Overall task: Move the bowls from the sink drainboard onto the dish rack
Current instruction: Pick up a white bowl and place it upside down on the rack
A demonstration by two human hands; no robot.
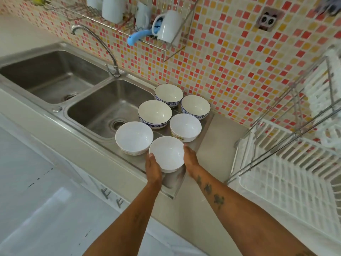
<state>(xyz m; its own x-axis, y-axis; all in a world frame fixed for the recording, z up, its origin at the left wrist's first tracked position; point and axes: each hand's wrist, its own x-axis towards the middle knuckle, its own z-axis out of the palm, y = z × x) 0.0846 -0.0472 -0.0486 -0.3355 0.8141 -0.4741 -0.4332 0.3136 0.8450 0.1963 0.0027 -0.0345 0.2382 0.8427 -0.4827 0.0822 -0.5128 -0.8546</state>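
I see six bowls on the steel drainboard [201, 137], right of the sink. My left hand [153, 168] and right hand [191, 158] press against opposite sides of the nearest white bowl [167, 153], fingers curled round its wall. The other five bowls [154, 113] stand upright beyond. The white dish rack [287, 183] sits on the bench, far right.

Small mosaic wall tiles [230, 58] in red, orange and cream at the far side. Pale countertop [219, 145] below, white cabinet fronts [55, 182] with metal handles [106, 193] near left. Soft, even daylight throughout.
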